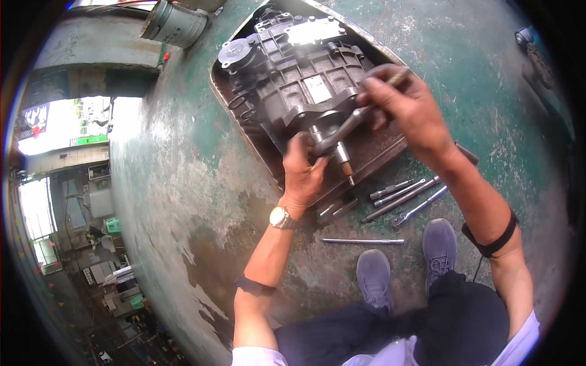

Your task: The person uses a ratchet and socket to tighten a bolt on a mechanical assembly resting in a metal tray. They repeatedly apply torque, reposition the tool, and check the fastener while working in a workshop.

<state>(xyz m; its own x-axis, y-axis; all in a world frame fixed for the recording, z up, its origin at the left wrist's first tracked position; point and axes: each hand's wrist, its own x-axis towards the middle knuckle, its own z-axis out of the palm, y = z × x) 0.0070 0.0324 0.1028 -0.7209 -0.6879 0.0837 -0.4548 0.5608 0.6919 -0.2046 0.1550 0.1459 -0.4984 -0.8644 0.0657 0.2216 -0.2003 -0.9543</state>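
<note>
A grey metal gearbox lies in a shallow, dark rusty tray on the floor. Its splined shaft points toward me. Across that shaft runs a dark metal lever, which looks like a clutch release fork. My left hand is closed at the lever's lower end, thumb and fingers beside the shaft. Up at the other end, my right hand is wrapped round the lever, slightly blurred. A tan tip sticks out past its fingers along the same line. The palm of my right hand hides part of the lever.
Sockets and extension bars lie in front of the tray, with a ratchet wrench. A single steel rod rests nearer my shoes. A grey bucket stands far left, and machinery edges the right.
</note>
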